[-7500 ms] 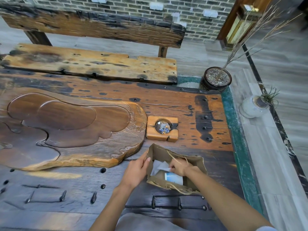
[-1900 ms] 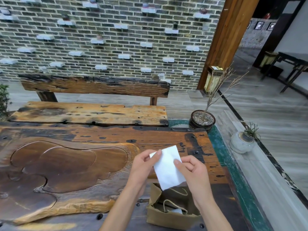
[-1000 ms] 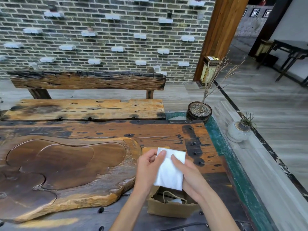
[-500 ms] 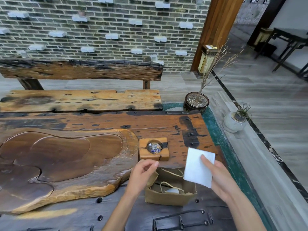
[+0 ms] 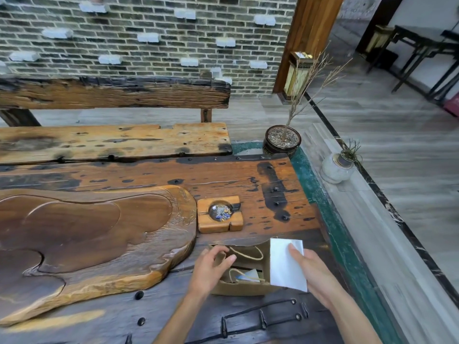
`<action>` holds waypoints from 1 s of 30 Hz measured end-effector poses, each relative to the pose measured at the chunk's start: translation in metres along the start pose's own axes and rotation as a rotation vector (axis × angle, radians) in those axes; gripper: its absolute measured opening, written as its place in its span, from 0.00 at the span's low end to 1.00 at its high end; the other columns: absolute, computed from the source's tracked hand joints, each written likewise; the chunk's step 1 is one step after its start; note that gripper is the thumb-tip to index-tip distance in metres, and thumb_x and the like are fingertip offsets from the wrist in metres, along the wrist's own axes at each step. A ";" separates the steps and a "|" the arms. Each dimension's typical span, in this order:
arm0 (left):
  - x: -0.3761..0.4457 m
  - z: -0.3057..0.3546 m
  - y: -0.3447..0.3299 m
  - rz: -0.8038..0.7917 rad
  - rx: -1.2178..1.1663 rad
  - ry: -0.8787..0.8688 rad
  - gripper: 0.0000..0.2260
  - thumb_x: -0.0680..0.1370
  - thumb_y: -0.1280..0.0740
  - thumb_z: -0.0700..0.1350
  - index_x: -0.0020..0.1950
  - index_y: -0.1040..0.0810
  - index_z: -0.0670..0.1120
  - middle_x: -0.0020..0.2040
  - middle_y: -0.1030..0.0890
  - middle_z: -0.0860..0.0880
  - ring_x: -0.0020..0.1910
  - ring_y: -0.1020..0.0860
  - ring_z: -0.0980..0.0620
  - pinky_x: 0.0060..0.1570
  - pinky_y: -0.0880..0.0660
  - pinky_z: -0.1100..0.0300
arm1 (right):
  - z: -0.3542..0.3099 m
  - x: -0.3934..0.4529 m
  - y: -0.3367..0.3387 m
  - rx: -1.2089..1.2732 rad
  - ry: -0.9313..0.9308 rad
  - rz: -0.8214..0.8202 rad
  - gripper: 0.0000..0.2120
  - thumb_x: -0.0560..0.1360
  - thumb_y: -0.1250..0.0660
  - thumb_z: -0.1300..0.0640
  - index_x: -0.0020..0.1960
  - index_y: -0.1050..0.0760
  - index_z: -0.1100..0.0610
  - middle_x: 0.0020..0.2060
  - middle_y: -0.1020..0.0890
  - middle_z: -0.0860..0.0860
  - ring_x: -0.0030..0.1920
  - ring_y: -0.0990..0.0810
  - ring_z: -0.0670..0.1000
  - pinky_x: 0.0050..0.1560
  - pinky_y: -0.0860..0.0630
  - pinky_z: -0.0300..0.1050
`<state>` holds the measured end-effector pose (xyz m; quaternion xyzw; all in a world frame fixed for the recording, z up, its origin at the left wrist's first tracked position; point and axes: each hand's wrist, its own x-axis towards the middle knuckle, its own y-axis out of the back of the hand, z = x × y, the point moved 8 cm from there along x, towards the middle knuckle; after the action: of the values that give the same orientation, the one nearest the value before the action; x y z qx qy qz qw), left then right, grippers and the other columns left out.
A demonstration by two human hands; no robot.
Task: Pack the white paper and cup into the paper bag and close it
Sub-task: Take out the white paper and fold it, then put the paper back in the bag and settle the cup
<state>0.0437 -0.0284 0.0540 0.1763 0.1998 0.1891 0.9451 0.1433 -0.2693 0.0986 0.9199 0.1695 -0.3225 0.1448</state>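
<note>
Two hands, one paper bag (image 5: 244,289), one white paper (image 5: 283,266).
The left hand (image 5: 211,269) pinches the paper bag's rim; the right hand (image 5: 316,274) holds the white paper over the bag's right side.

readable text: none anywhere in view
white paper (image 5: 283,269): blank on the side shown
paper bag (image 5: 238,290): plain brown, no print legible

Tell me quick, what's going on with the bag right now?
Right hand holds white paper over right side of paper bag. Left hand grips its rim. Mouth open.
</note>
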 end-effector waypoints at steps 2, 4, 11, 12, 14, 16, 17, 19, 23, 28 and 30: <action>0.001 -0.003 0.000 0.024 -0.014 -0.002 0.07 0.74 0.28 0.55 0.45 0.22 0.54 0.41 0.28 0.54 0.40 0.29 0.56 0.36 0.36 0.67 | -0.004 0.002 -0.010 -0.068 0.019 -0.044 0.20 0.81 0.40 0.45 0.56 0.20 0.60 0.48 0.13 0.59 0.53 0.16 0.61 0.52 0.22 0.52; 0.002 -0.005 0.001 0.047 -0.050 -0.006 0.10 0.73 0.26 0.53 0.40 0.26 0.53 0.39 0.29 0.52 0.37 0.31 0.55 0.36 0.36 0.65 | -0.006 0.000 -0.019 -0.123 0.007 -0.088 0.17 0.82 0.41 0.45 0.54 0.21 0.57 0.51 0.15 0.58 0.54 0.17 0.60 0.56 0.22 0.54; 0.001 -0.018 0.008 0.074 -0.069 0.048 0.16 0.71 0.23 0.47 0.41 0.31 0.50 0.50 0.32 0.47 0.41 0.30 0.53 0.46 0.28 0.60 | 0.022 0.026 -0.039 -0.090 -0.112 -0.202 0.19 0.82 0.39 0.51 0.62 0.25 0.66 0.54 0.17 0.68 0.46 0.16 0.61 0.38 0.20 0.48; 0.001 -0.020 0.010 0.080 -0.062 0.049 0.16 0.71 0.24 0.46 0.41 0.32 0.51 0.51 0.32 0.48 0.40 0.30 0.53 0.46 0.27 0.57 | 0.029 0.031 -0.039 -0.078 -0.142 -0.189 0.19 0.81 0.37 0.52 0.63 0.26 0.66 0.54 0.17 0.68 0.46 0.16 0.61 0.36 0.20 0.48; 0.002 -0.023 0.015 0.084 -0.039 0.047 0.16 0.73 0.26 0.41 0.41 0.34 0.52 0.50 0.32 0.51 0.36 0.31 0.54 0.40 0.29 0.61 | 0.036 0.037 -0.045 -0.071 -0.183 -0.207 0.19 0.81 0.36 0.52 0.64 0.27 0.65 0.54 0.17 0.67 0.49 0.15 0.63 0.36 0.19 0.50; 0.003 -0.026 0.019 0.092 0.006 0.035 0.17 0.74 0.29 0.35 0.41 0.36 0.52 0.46 0.32 0.53 0.39 0.32 0.53 0.39 0.33 0.66 | 0.038 0.041 -0.053 -0.120 -0.216 -0.204 0.16 0.81 0.38 0.53 0.62 0.26 0.64 0.55 0.17 0.66 0.54 0.16 0.65 0.39 0.18 0.51; 0.003 -0.027 0.020 0.097 0.022 0.028 0.18 0.74 0.31 0.33 0.41 0.36 0.52 0.44 0.32 0.53 0.41 0.31 0.51 0.40 0.34 0.68 | 0.040 0.046 -0.058 -0.146 -0.225 -0.198 0.14 0.82 0.39 0.53 0.61 0.27 0.63 0.55 0.17 0.66 0.55 0.17 0.66 0.39 0.18 0.51; 0.003 -0.031 0.020 0.091 0.012 0.023 0.20 0.71 0.38 0.27 0.42 0.34 0.54 0.45 0.28 0.51 0.46 0.29 0.49 0.43 0.34 0.71 | 0.040 0.053 -0.068 -0.297 -0.210 -0.185 0.16 0.82 0.41 0.49 0.60 0.27 0.61 0.56 0.18 0.64 0.54 0.18 0.63 0.42 0.17 0.53; 0.005 -0.035 0.019 0.051 0.013 0.019 0.26 0.73 0.42 0.26 0.59 0.24 0.54 0.61 0.21 0.52 0.61 0.25 0.53 0.61 0.30 0.62 | 0.039 0.064 -0.101 -0.700 -0.142 -0.292 0.18 0.80 0.46 0.44 0.60 0.28 0.54 0.55 0.22 0.54 0.51 0.25 0.52 0.52 0.29 0.45; 0.009 -0.036 0.018 0.006 -0.031 0.082 0.29 0.75 0.41 0.26 0.68 0.25 0.55 0.64 0.22 0.52 0.60 0.25 0.58 0.48 0.36 0.85 | 0.048 0.072 -0.121 -0.507 -0.298 -0.294 0.17 0.82 0.41 0.52 0.66 0.32 0.60 0.62 0.23 0.60 0.59 0.20 0.58 0.59 0.23 0.53; 0.009 -0.037 0.019 -0.006 -0.057 0.102 0.31 0.75 0.41 0.25 0.68 0.26 0.55 0.65 0.23 0.52 0.59 0.25 0.60 0.45 0.36 0.86 | 0.055 0.079 -0.127 -0.371 -0.368 -0.325 0.11 0.82 0.40 0.56 0.60 0.30 0.61 0.55 0.21 0.62 0.48 0.18 0.59 0.44 0.20 0.54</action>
<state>0.0294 0.0015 0.0275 0.1387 0.2427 0.2006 0.9389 0.1203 -0.1584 -0.0130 0.7649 0.3412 -0.4660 0.2852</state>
